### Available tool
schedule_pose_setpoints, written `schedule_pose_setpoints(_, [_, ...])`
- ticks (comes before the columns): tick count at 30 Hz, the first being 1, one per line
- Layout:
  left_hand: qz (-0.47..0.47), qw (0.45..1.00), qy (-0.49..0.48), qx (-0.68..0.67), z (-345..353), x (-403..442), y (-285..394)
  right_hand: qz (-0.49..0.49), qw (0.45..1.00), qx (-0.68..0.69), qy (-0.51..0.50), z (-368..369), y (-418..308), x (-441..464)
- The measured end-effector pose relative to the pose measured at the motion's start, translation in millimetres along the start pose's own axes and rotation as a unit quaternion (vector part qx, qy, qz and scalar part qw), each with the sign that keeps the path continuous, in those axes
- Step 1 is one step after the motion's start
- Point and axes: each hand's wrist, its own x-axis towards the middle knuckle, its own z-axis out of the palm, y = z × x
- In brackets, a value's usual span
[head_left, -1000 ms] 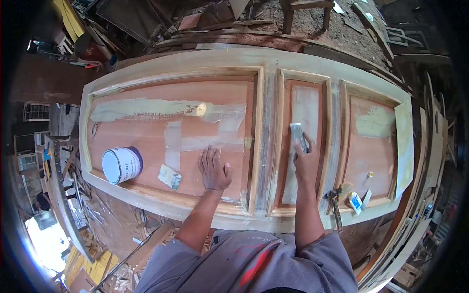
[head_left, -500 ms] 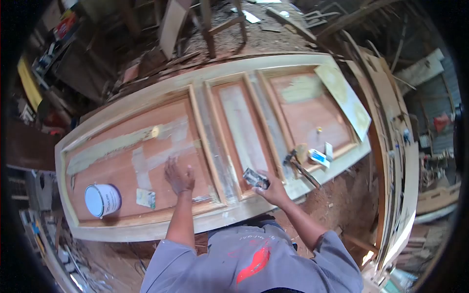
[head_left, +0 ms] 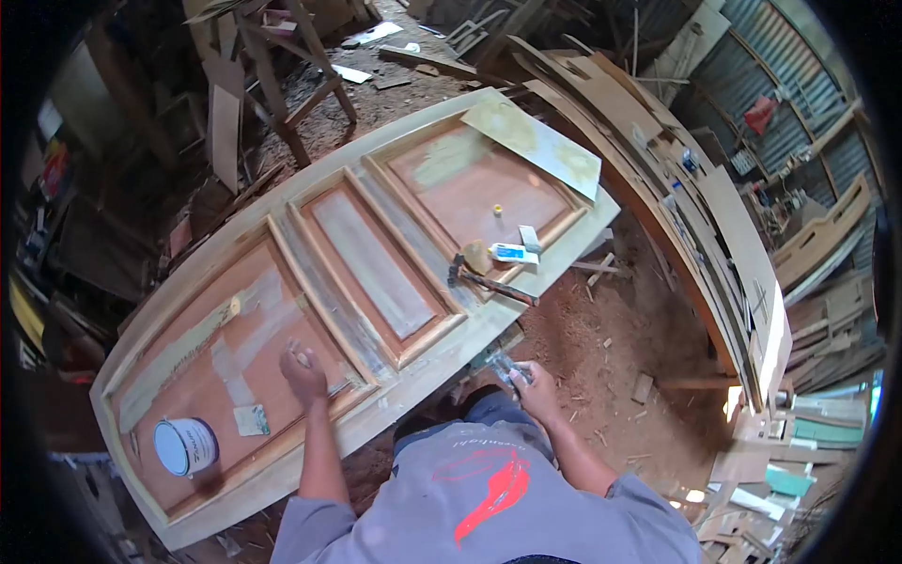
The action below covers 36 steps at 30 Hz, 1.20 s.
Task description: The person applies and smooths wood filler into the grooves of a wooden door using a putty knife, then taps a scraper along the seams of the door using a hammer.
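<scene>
A person in a grey T-shirt stands at a large panelled wooden door lying flat. The right hand has its thumb and fingers closed on a flat scraper, which points ahead of and slightly left of that hand, just off the door's near edge. The scraper looks light, with a thin, probably springy blade; any smear on it could make it slippery. The best hold is likely at the end already gripped, thumb on one face and fingers on the other, leaving the blade free.

The left hand is over the largest panel, fingers loosely curled; whether they press the wood or pinch anything, I cannot tell. Nearer the body and left of it lies a smeared flat piece, probably light and easiest lifted by an edge. Farther left stands a white can, likely the heaviest loose item here, best held around its sides. Ahead of the right hand, on the door, are a hammer and a white-and-blue tube, probably soft enough to squeeze.
</scene>
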Motion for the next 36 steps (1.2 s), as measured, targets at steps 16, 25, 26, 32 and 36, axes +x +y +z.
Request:
schedule_pose_setpoints(16, [-0.002, 0.952, -0.241, -0.187, 88, -119, 236, 0.012, 0.987, 0.150, -0.063, -101, 19, 198])
schedule_pose_setpoints(25, [0.118, 0.957, -0.234, -0.124, 254, -89, 428, 0.042, 0.985, 0.108, -0.130, -228, 25, 347])
schedule_pose_setpoints(26, [0.130, 0.952, -0.254, -0.113, 269, -85, 442, 0.056, 0.986, 0.103, -0.120, -240, 31, 361])
schedule_pose_setpoints(32, [0.077, 0.961, -0.242, -0.114, 327, -75, 490, 0.071, 0.986, 0.104, -0.106, -284, 53, 426])
schedule_pose_setpoints(36, [0.014, 0.978, -0.178, -0.104, 324, -72, 480, -0.004, 0.993, -0.029, -0.113, -288, 57, 443])
